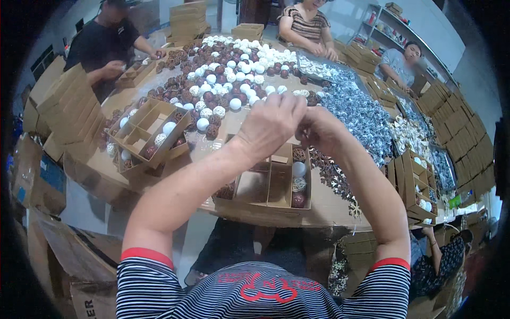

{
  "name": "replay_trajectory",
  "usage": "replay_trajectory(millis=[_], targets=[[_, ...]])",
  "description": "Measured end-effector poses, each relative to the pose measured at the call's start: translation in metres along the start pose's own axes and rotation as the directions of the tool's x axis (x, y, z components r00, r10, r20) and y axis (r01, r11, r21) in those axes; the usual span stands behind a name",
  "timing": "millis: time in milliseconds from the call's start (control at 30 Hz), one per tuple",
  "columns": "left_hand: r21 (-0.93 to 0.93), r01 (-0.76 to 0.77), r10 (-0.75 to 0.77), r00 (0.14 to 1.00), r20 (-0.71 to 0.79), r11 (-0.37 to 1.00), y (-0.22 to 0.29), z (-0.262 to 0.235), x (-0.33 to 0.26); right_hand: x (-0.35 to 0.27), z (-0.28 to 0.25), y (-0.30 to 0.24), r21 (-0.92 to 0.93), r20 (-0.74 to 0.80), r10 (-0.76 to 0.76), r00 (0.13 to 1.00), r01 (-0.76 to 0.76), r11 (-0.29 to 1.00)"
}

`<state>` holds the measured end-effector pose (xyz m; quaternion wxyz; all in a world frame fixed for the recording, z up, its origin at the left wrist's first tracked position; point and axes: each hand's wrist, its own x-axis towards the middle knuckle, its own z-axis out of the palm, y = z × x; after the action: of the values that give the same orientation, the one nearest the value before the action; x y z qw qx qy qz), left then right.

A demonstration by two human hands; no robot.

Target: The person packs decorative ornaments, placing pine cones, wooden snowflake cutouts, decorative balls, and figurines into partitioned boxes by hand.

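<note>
My left hand (270, 123) and my right hand (317, 129) meet fingertip to fingertip above the table, pinching something too small to make out. Right below them lies an open cardboard tray (260, 186) with dividers; its right column holds a brown ball, a white ball (299, 169), a wicker ball and a dark red ball (298, 199). Brown snowflake ornaments (332, 173) lie beside the tray on the right.
A second divided tray (150, 133) with balls sits at the left. A big heap of white and dark red balls (228, 69) fills the table's far side, silver-blue ornaments (361, 114) to the right. Three other people work around the table. Cardboard boxes stack all around.
</note>
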<state>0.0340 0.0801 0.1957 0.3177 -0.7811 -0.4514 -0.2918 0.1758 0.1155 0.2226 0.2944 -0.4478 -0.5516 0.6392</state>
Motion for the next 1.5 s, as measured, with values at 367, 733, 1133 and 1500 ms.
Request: replay_trajectory(millis=[367,733,1133,1500], targets=[[-0.916,0.388,-0.324,0.857,0.400,-0.106,-0.013,0.012,-0.027,0.010,0.010,0.028,0.018,-0.025,-0.387,0.922,0.387,0.922],[-0.649,0.420,-0.265,0.671,0.693,-0.634,-0.009,-0.023,-0.035,-0.016,0.023,0.016,-0.571,0.239,-0.731,0.640,0.701,0.427],[-0.042,-0.576,0.540,0.787,-0.299,0.816,-0.032,-0.022,-0.041,-0.005,0.018,0.011,0.087,0.378,-0.083,0.922,0.054,0.995],[-0.934,0.241,-0.394,0.857,0.333,-0.265,-0.015,-0.033,-0.038,-0.005,0.021,0.024,0.000,0.059,-0.510,0.858,0.511,0.859]])
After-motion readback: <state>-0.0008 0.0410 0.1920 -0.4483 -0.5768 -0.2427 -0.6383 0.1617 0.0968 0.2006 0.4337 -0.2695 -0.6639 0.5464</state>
